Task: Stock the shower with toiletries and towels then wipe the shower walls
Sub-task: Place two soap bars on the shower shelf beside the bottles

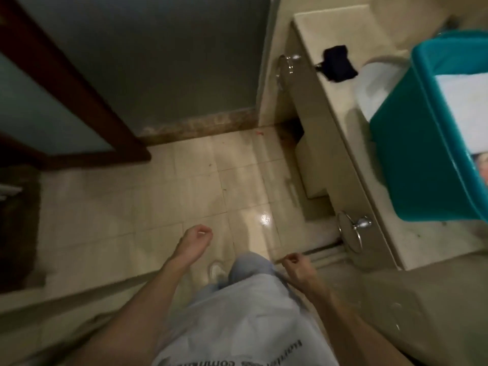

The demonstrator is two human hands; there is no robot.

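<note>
Beige tiles cover the floor [163, 180], meeting a dark wooden door frame [79, 83] at left. On the pale counter [340, 30] at right sits a teal tub [412, 159] holding a pale towel [464, 101], near a black cloth [338, 63]. Left hand [196, 237] and right hand [297, 265] hang loosely curled, empty.

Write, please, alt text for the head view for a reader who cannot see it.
A person looks down at a beige tiled floor, left hand and right hand loosely curled and empty. On a beige counter at the right sit a teal tub and a dark item.
</note>
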